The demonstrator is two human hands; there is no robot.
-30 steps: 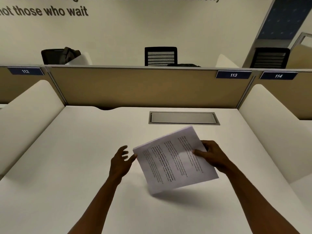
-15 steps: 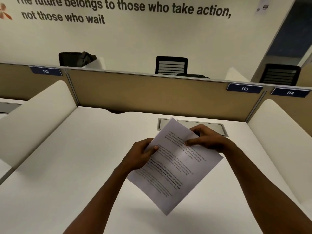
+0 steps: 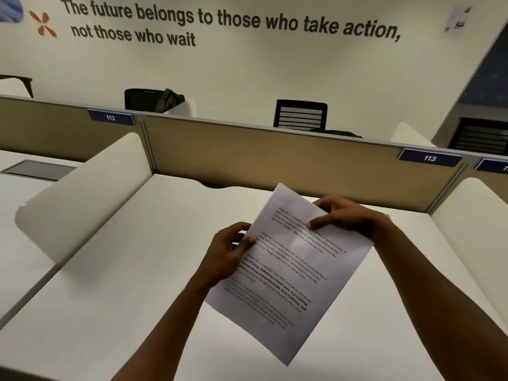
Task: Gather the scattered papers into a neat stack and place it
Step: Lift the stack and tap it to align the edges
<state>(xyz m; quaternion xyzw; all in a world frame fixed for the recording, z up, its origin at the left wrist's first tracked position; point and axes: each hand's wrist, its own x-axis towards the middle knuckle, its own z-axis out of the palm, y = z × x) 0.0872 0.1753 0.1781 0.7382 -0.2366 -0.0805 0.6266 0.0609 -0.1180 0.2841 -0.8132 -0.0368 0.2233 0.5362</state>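
Papers are being held above the table, left hand and right hand pinching opposite edges. Gathering looks done; squaring and setting down probably come next.

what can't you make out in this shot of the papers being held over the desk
- How many sheets: the head view shows only the top page of the papers.
- Left hand: its fingers are hidden behind the sheets; only the thumb shows.
- Desk under the papers: covered by them and the right hand.
- Printed text: mostly too small and blurred to read.
- The label right of tag 113: cut off by the frame edge.
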